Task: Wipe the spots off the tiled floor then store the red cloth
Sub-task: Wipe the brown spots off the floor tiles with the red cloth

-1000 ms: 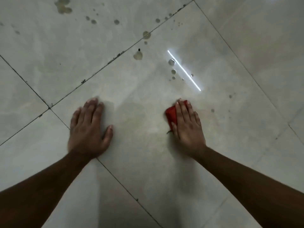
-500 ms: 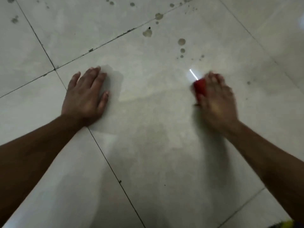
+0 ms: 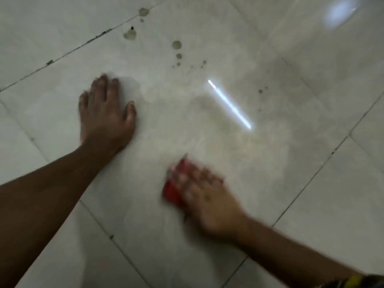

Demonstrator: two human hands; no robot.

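Left hand: the left hand (image 3: 106, 115) lies flat on the tiled floor (image 3: 311, 183), palm down, fingers spread and holding nothing.
Right hand: the right hand (image 3: 204, 201) is motion-blurred, fingers laid out flat over the red cloth (image 3: 173, 189) and pressing it to the tile; only the cloth's edge toward the left hand shows from under the fingers.
Cloth axis: the visible red strip runs lengthwise along the line of the fingers, slanting up and to the right; blur hides its true outline.
Edges: one grout line (image 3: 68, 51) runs diagonally beyond the left fingertips, and another (image 3: 307, 181) passes on the outer side of the right hand.
Open room: bare tile lies between the two hands and ahead of the right fingertips up to a bright streak of reflected light (image 3: 229, 103).
Spots: spots (image 3: 176, 45) sit well beyond both sets of fingertips, with a small pair (image 3: 260, 91) past the streak.
Change: half a second ago the right hand and cloth lay further forward, beside the streak; they have pulled back toward the body, while the left hand stays planted.
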